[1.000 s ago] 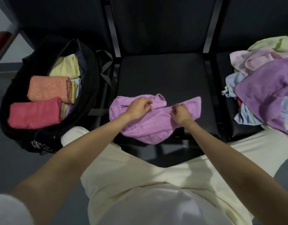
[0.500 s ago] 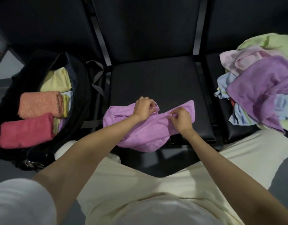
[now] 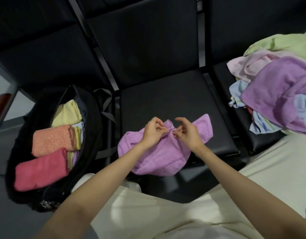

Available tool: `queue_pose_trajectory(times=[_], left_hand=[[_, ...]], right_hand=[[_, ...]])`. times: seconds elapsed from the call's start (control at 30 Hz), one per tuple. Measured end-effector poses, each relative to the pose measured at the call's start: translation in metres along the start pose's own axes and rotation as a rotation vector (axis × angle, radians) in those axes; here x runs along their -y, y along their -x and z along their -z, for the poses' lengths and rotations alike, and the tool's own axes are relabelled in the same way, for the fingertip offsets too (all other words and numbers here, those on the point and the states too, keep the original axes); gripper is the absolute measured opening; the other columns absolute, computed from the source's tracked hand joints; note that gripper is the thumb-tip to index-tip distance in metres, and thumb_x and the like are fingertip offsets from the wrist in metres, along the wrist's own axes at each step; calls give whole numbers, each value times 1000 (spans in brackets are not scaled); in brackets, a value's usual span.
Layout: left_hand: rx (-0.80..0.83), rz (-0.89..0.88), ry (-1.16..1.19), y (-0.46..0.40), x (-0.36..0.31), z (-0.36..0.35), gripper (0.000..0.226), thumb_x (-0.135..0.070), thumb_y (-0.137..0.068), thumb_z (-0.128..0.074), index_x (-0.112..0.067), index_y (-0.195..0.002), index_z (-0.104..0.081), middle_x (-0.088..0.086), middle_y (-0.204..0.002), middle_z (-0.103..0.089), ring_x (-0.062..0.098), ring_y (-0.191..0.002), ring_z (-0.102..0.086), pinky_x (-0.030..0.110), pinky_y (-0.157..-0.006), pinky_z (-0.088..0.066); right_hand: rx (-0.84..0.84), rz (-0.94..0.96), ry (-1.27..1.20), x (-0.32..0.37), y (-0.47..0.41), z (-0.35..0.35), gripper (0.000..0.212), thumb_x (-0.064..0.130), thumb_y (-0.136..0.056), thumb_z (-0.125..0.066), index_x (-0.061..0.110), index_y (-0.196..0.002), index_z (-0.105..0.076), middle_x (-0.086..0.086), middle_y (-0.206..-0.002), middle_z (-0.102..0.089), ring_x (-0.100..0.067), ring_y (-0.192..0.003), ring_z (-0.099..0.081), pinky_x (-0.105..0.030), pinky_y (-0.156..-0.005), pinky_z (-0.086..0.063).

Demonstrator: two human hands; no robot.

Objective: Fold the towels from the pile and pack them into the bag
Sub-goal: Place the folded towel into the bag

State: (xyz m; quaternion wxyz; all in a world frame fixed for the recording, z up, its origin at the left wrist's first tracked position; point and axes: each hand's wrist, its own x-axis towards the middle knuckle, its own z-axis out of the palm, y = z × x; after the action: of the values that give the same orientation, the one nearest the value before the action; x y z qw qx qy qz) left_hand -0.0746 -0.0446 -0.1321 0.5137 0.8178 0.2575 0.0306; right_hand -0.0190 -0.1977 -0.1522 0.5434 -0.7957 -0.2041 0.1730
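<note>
Head view cuts off the towel pile [image 3: 278, 94] at the right edge. No writing is readable. Open black bag [image 3: 45, 195] holds folded towels. On the bench [image 3: 166, 94], a crumpled purple towel [image 3: 157, 157] overhangs; left hand [image 3: 151, 132] and right hand [image 3: 189, 133] each pinch it.

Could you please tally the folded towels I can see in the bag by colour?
Red towel: 1
Orange towel: 1
Yellow towel: 1
Total: 3 on top in the bag; edges of others beneath cannot be counted.
</note>
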Motion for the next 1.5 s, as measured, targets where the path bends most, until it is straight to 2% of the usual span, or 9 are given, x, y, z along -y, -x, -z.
queue_pose_trajectory(times=[0.13, 0.3, 0.5, 0.7, 1.07, 1.13, 1.23, 1.37, 1.5], left_hand=[[-1, -3, 6, 0, 2, 1, 30, 6, -79, -71, -15, -78, -50, 3, -68, -66, 6, -64, -66, 17, -64, -53], [-81, 33, 59, 5, 16, 19, 20, 8, -79, -68, -8, -87, -60, 11, -86, -70, 14, -79, -69, 17, -69, -53], [-472, 369, -316, 20, 62, 66, 16, -12, -83, -63, -5, -97, -63, 11, -101, -68, 30, -97, -63, 33, -81, -50], [-238, 639, -318, 31, 91, 79, 62, -38, -76, -76, -1, -122, -58, 16, -120, -63, 33, -110, -60, 33, -88, -49], [-309, 625, -221, 37, 98, 87, 27, -10, -74, -68, 6, -96, -64, 22, -101, -68, 35, -95, -66, 40, -82, -55], [-313, 614, -160, 42, 95, 91, 10, -2, -72, -70, 1, -79, -64, 19, -88, -69, 32, -82, -68, 40, -77, -58], [-307, 590, -94, 49, 90, 98, 21, 9, -70, -69, -5, -60, -58, 16, -73, -65, 24, -56, -62, 42, -68, -59], [-347, 473, -178, 44, 78, 123, 12, 4, -63, -76, -6, -65, -70, 17, -76, -71, 24, -71, -69, 41, -75, -59], [-543, 269, -361, 44, 40, 156, 6, -2, -72, -71, -3, -78, -69, 16, -84, -70, 28, -83, -65, 31, -75, -49]], right_hand=[[28, 35, 77, 0, -8, 1, 15, 0, -87, -61, 9, -96, -69, 0, -82, -69, -10, -73, -66, -23, -73, -56], [59, 10, 118, 2, -10, 1, 10, 4, -89, -61, 8, -94, -68, -5, -88, -70, -16, -78, -64, -6, -69, -48], [54, -9, 110, 3, -10, -4, 8, 6, -88, -63, 8, -93, -68, -5, -89, -69, -15, -77, -63, -6, -68, -47], [39, 32, 181, 10, -7, -7, 7, 10, -88, -64, 4, -88, -68, 5, -83, -56, -17, -75, -60, -24, -74, -52], [100, -42, -1, 19, -8, -9, 10, 1, -85, -66, 9, -87, -61, -4, -70, -66, -16, -65, -67, -30, -73, -56], [119, -24, 7, 19, -7, -6, 21, -2, -86, -64, 7, -105, -63, -6, -77, -67, -18, -69, -68, -31, -77, -56], [113, 13, 73, 21, -9, 2, 21, 1, -87, -63, 6, -107, -69, -5, -84, -71, -18, -73, -69, -32, -79, -57], [13, 50, 60, 36, -18, 14, 12, 2, -84, -67, 10, -92, -73, 0, -82, -69, -4, -68, -64, -30, -74, -54], [-217, 85, -13, 58, -31, 33, 13, 6, -87, -63, 6, -97, -72, -4, -87, -69, -18, -82, -65, -37, -81, -55]])
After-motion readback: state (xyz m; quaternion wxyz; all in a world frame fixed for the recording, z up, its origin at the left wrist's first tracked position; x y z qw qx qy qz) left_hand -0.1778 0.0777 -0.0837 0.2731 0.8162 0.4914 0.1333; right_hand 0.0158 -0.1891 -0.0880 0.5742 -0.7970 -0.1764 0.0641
